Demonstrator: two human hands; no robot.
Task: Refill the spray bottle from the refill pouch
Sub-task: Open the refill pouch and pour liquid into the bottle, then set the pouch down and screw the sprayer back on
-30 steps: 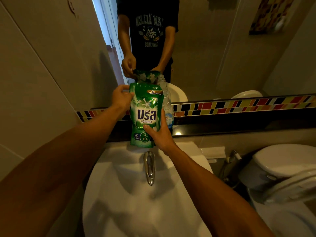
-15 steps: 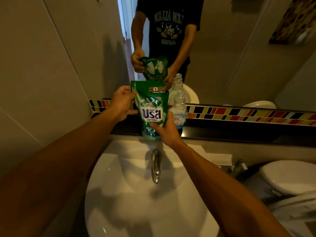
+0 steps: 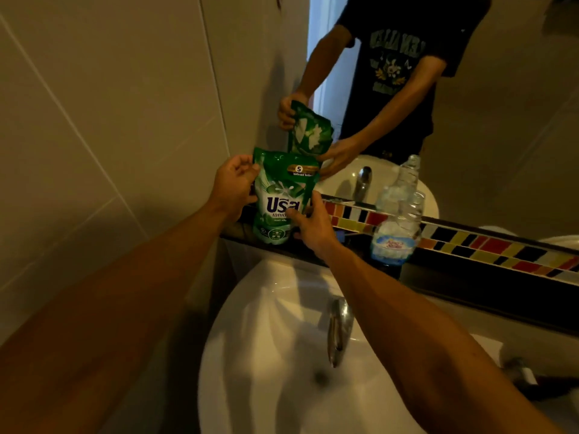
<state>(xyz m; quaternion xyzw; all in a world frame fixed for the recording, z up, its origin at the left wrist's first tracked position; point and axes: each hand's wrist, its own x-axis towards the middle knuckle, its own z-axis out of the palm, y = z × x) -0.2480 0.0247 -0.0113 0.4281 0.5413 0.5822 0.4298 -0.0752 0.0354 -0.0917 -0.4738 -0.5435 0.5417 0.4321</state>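
Note:
A green refill pouch with white lettering stands upright over the dark ledge behind the sink. My left hand pinches its upper left corner. My right hand grips its lower right side. A clear plastic bottle with a blue label stands on the ledge to the right of the pouch, apart from both hands, with no spray head on its open neck.
A white sink basin with a chrome tap lies below the hands. A mirror behind the ledge reflects a person holding the pouch. A band of coloured tiles runs under the mirror. A tiled wall stands close on the left.
The view has swung left and tilted, so the bottle now shows fully to the right of the pouch. Both hands keep their hold on the pouch.

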